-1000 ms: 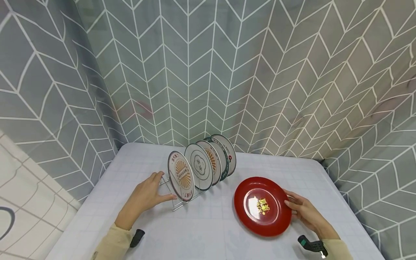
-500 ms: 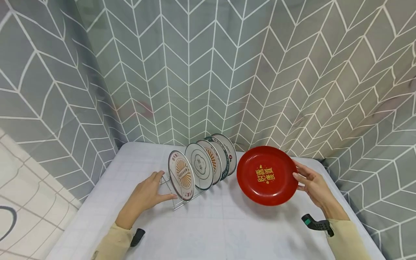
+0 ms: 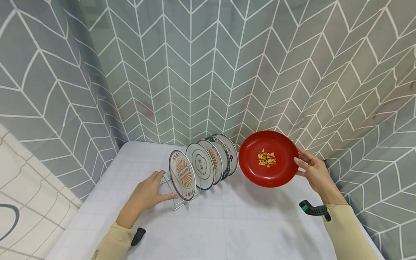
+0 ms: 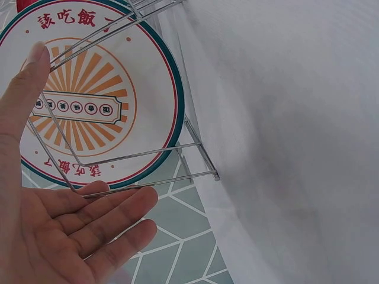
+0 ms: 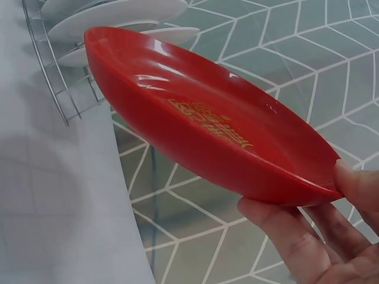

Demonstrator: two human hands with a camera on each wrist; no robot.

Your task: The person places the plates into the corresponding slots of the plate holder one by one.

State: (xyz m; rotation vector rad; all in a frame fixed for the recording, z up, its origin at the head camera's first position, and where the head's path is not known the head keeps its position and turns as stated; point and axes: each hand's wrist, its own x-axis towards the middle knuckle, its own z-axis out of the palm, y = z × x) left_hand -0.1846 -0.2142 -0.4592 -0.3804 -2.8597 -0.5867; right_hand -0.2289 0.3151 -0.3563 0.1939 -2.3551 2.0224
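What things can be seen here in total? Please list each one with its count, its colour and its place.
Table: 1, white top, centre
Rack: 1, silver wire, on the table
Patterned plates: 5, mostly white, standing in the rack
Red plate: 1, red with gold writing, raised above the table, right of the rack
Curtain: count unclear, grey-green with white zigzags, behind the table and at both sides
Lined surface: 1, white, far left
Sleeves: 2, beige, on both arms
Wrist straps: 2, black, one near each wrist
Left hand: 1, bare, at the rack's left end
Right hand: 1, bare, gripping the red plate's edge
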